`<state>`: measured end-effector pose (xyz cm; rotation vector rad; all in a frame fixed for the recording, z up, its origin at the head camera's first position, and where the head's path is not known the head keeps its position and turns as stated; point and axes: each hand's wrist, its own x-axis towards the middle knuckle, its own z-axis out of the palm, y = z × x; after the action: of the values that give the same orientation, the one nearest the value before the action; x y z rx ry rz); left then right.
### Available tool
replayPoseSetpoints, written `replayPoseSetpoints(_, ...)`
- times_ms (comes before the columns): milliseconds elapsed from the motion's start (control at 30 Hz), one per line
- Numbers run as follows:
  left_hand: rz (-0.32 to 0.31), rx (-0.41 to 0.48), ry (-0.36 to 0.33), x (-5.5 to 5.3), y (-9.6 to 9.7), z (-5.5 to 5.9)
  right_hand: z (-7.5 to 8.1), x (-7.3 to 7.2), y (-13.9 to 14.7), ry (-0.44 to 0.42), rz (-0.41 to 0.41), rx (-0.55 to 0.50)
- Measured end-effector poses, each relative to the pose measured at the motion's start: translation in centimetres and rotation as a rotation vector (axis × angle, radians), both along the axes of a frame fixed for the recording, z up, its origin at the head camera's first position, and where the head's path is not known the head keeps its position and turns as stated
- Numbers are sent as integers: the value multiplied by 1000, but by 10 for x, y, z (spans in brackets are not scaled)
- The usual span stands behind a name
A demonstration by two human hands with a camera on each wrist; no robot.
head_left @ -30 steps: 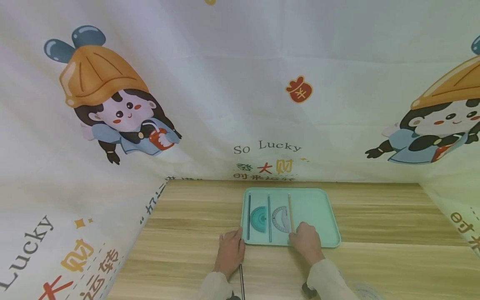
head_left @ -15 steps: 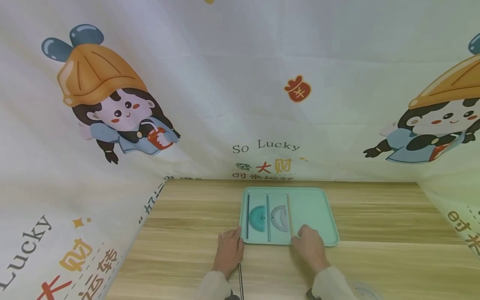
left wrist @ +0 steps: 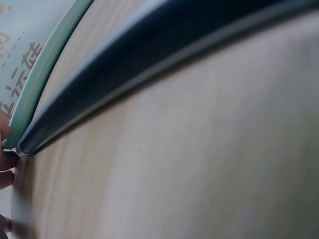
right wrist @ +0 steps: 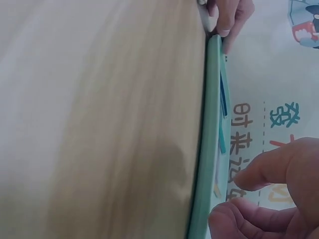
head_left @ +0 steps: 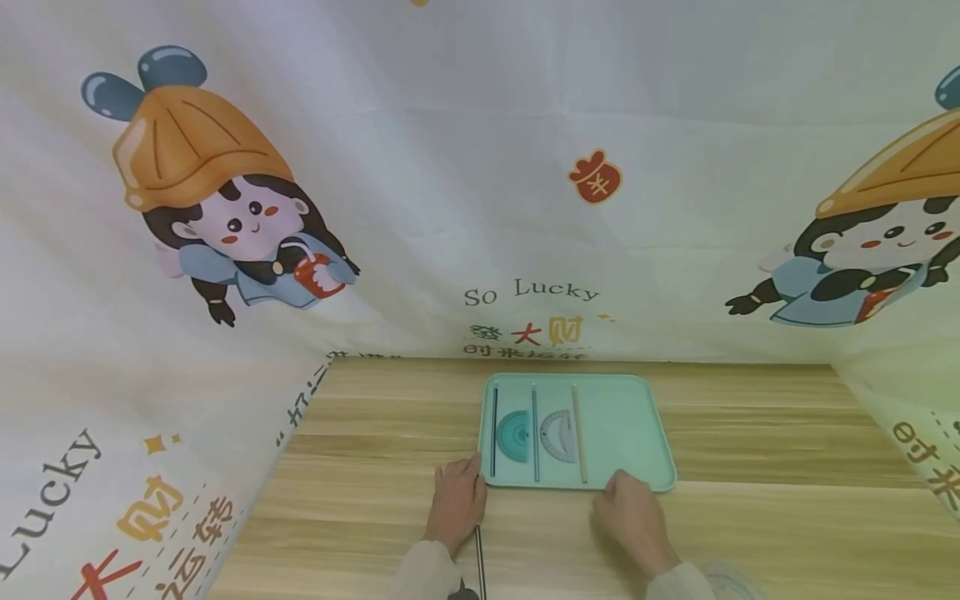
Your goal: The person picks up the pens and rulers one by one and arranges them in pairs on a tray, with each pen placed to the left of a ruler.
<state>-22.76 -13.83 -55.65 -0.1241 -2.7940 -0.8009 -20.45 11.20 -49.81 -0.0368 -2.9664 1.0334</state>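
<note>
A mint-green tray (head_left: 626,433) carries a dark pencil (head_left: 494,429), a teal protractor (head_left: 514,437), a blue-green pencil (head_left: 536,433), a clear protractor (head_left: 553,437) and a tan pencil (head_left: 580,433), left to right. My left hand (head_left: 456,504) grips the tray's near left corner, fingertips at the rim. From beneath this hand a dark rod (head_left: 482,567) runs toward me; its metallic end meets the corner in the left wrist view. Over the near rim, right of the tan pencil, my right hand (head_left: 633,517) hovers with thumb and forefinger (right wrist: 269,172) apart, nothing between them.
A transparent curved piece (head_left: 731,582) lies on the wood-grain table (head_left: 757,450) at the lower right, partly out of frame. Printed cloth (head_left: 465,167) walls off the back and both sides.
My right hand has let go of the tan pencil's near end and drawn back to the right. That pencil now lies in the tray. The left hand stays at the corner.
</note>
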Motion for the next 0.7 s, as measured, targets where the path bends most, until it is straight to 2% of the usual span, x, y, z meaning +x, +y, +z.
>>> replayPoseSetpoints(200,3,-20,-23,0,0,2,-5,9,8,2,6,-12)
replayPoseSetpoints(400,8,-8,-38,-2,-1,0,-6,16,12,9,10,21)
replayPoseSetpoints(700,8,0,-64,0,0,-1,-5,28,17,-49,-14,60)
